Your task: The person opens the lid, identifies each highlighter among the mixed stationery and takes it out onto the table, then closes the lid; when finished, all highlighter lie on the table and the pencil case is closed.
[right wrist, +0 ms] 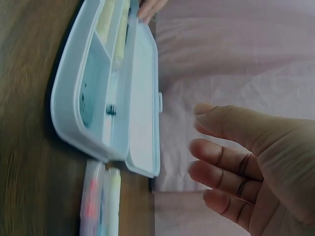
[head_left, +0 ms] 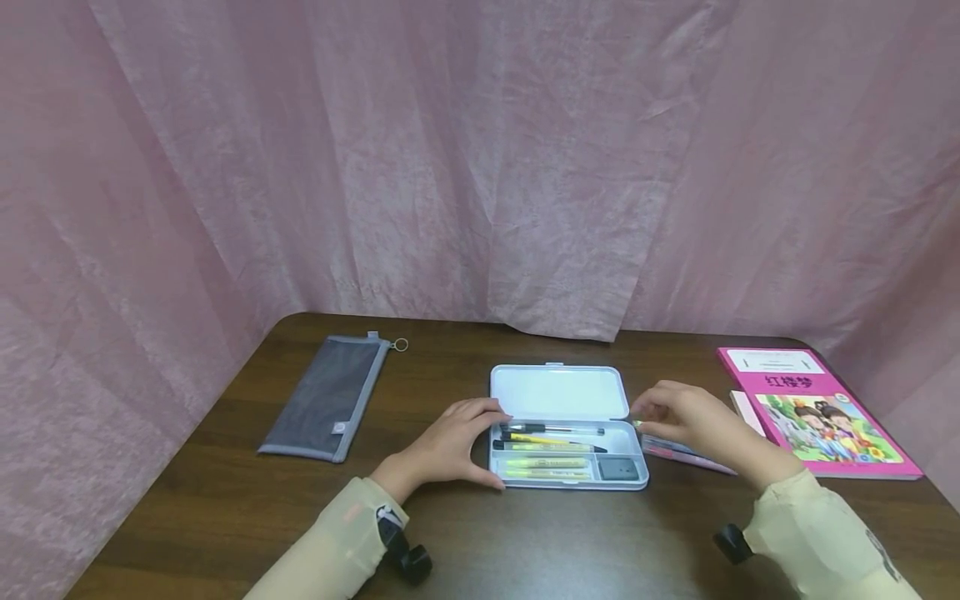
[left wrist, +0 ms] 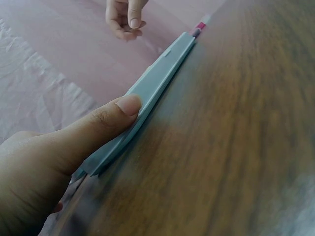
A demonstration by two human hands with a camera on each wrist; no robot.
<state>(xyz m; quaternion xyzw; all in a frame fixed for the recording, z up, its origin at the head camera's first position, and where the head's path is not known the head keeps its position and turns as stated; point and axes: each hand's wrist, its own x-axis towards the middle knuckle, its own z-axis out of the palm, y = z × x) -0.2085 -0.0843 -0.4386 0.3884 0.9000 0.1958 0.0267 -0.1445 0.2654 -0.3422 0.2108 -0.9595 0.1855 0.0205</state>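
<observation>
A white pencil case (head_left: 558,392) lies with its lid swung back on the table. My left hand (head_left: 448,446) holds its left end, the thumb (left wrist: 129,104) against the front wall and the fingers at the back left corner. Inside are a black pen (head_left: 551,428), several yellow pens and markers (head_left: 547,462), and a dark grey block (head_left: 617,469) in the right compartment. My right hand (head_left: 686,417) hovers off the case's right end, fingers loosely bent, nothing between them in the right wrist view. Below it, several pens (right wrist: 91,196) lie beside the case.
A grey mesh zip pouch (head_left: 322,400) with a ring lies at the left of the brown table (head_left: 225,508). At the right lies a pink book (head_left: 832,425), with a white object (head_left: 746,410) sticking out by its left edge. Pink curtains (head_left: 480,167) hang behind.
</observation>
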